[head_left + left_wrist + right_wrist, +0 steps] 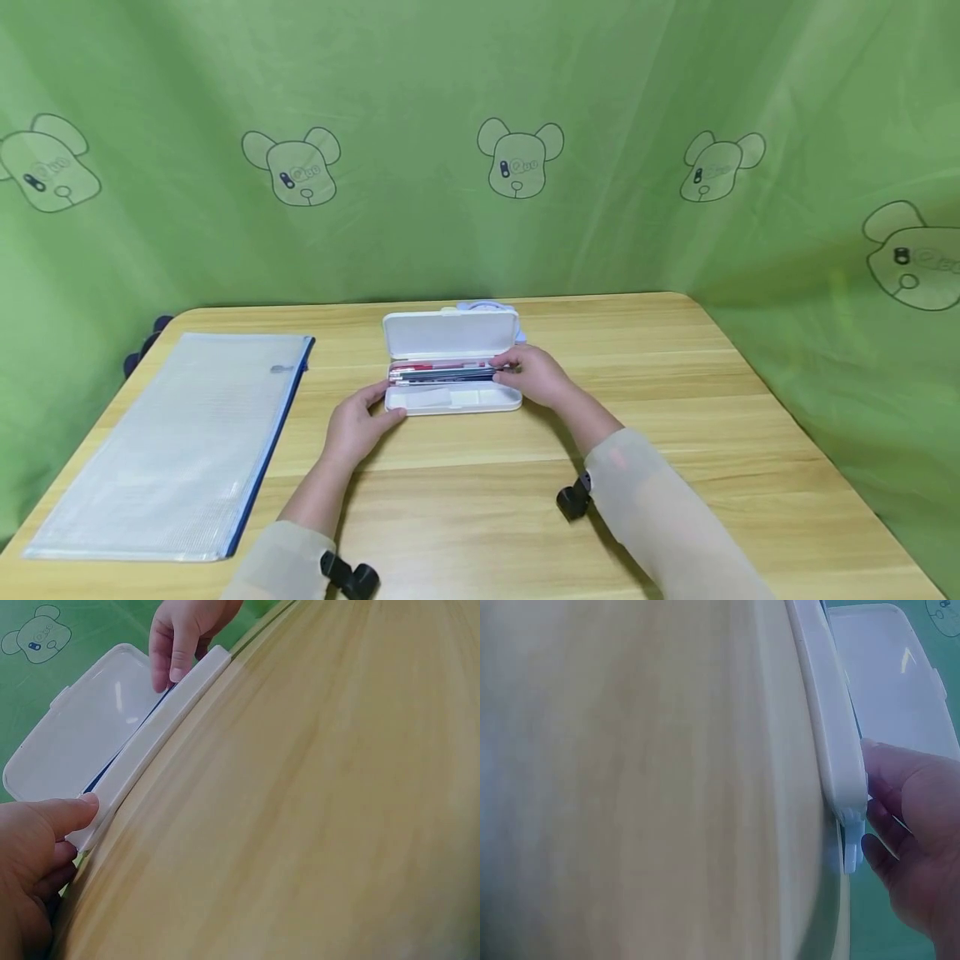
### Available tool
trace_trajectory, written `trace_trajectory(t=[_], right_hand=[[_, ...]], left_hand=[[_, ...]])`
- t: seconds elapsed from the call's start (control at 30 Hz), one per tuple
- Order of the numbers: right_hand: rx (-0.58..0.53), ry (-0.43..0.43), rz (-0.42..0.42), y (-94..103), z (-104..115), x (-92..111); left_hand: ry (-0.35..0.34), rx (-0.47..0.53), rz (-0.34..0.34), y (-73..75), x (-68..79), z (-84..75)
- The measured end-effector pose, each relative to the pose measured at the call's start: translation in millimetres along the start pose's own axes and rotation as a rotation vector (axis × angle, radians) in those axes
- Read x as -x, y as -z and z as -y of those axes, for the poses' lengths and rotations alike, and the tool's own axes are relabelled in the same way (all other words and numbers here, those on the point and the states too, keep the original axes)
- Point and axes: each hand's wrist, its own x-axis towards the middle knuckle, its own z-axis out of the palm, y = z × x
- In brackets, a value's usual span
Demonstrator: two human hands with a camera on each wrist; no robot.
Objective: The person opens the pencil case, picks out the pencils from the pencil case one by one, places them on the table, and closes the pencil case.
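Observation:
An open white pencil case (486,401) lies on the table, its lid (448,334) raised at the back. Inside is a row of pens (442,376), several dark ones with a red one behind them. My left hand (355,427) grips the left end of the case, its thumb (71,814) over the front rim. At the other end my right hand (538,375) pinches the ends of the pens between thumb and fingers. In the right wrist view this hand (922,810) reaches over the end wall, and the fingertips inside are partly hidden.
A clear zip folder (168,450) with a blue edge lies flat on the left of the table. Behind the raised lid a light-purple object (486,306) shows in part. Green cloth (405,75) with bear outlines hangs around the wooden table (465,508).

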Motion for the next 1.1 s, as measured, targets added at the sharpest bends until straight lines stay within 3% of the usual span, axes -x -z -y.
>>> trace_trajectory(t=[0.5, 0.8, 1.1], right_hand=[[0.146, 0.055, 0.024, 0.3, 2.8, -8.4], [0.065, 0.006, -0.026, -2.8, 2.2, -6.8], [0.042, 0.030, -0.001, -0.7, 1.0, -3.9]], left_hand=[[0.005, 0.012, 0.002, 0.7, -1.0, -1.4], [-0.011, 0.004, -0.009, 0.4, -0.5, -0.7], [-0.008, 0.002, -0.008, 0.0, 1.4, -0.6]])
